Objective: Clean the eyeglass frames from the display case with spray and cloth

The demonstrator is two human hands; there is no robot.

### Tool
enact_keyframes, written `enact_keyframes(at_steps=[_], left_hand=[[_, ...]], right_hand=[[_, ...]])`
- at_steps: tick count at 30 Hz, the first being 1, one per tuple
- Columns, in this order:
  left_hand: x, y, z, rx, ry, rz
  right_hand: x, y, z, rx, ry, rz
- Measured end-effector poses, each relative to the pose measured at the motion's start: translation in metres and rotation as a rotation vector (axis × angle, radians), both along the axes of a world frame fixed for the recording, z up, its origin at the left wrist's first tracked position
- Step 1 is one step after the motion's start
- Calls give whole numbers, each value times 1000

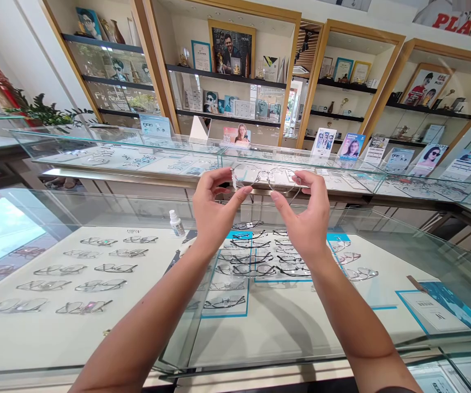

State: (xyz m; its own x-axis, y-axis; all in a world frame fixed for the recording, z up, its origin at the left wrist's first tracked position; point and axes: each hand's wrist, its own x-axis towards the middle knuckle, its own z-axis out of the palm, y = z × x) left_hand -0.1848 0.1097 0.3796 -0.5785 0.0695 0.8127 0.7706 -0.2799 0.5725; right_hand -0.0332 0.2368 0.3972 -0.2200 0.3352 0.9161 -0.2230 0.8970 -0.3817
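Left hand (pixel 214 210) pinches the thin-rimmed eyeglasses (pixel 264 177) at their nine o'clock rim; right hand (pixel 306 218) pinches the three o'clock side. They are held above the glass display case (pixel 300 333), seemingly for inspection; turning them calls for a light grip.

The glasses (pixel 264 178) are above the display case (pixel 309 333), a bottle (pixel 176 223) on it leftward, shelves (pixel 227 76) behind.
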Motion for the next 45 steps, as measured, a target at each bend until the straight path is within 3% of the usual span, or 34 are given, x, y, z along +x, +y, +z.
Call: enact_keyframes(at_steps=[7, 12, 23, 32, 39, 45], left_hand=[[3, -4, 3, 44, 249, 284], [6, -7, 5, 30, 304, 359], [9, -8, 8, -4, 239, 342], [5, -9, 8, 11, 362, 333], [4, -9, 6, -2, 343, 329], [-6, -5, 4, -53, 188, 202]], right_hand=[[-4, 9, -1, -99, -91, 92], [-8, 14, -5, -137, -126, 124], [-9, 15, -5, -145, -158, 105], [-10, 16, -6, -159, -201, 92], [-9, 15, -5, -158, -183, 91], [-9, 13, -5, -86, -98, 36]])
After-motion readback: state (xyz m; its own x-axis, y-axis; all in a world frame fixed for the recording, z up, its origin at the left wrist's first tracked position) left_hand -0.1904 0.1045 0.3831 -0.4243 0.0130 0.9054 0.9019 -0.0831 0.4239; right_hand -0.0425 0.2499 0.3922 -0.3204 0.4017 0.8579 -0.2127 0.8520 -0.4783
